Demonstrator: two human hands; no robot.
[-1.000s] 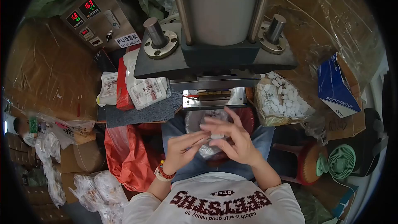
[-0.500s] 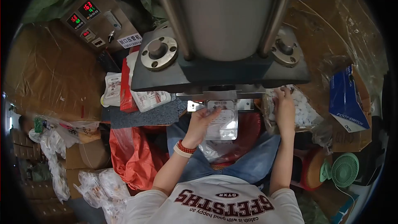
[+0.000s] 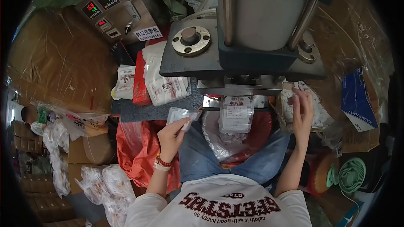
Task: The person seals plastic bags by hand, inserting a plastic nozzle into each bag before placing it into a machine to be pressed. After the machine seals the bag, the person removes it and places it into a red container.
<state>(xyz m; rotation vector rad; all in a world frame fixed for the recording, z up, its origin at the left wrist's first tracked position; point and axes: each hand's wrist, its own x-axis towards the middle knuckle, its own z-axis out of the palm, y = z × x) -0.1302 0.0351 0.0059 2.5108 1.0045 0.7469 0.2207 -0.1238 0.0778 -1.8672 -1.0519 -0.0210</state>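
My left hand is closed on a clear plastic pouch, held to the left of the press. A printed clear pouch hangs by its top edge at the jaw of the metal press, with no hand on it. On the right, my right hand is raised over an open plastic bag of small white pieces. Its fingers are bent and their tips drawn in; whether a small piece sits between them is too blurred to make out.
Printed pouches lie by a red box on a grey mat. A control box with lit digits stands at upper left. A blue foot-switch box and a green fan are on the right.
My left hand has let go of the printed pouch at the press and moved left, now holding another clear pouch. My right hand has lifted slightly from the white pieces. The view has shifted.
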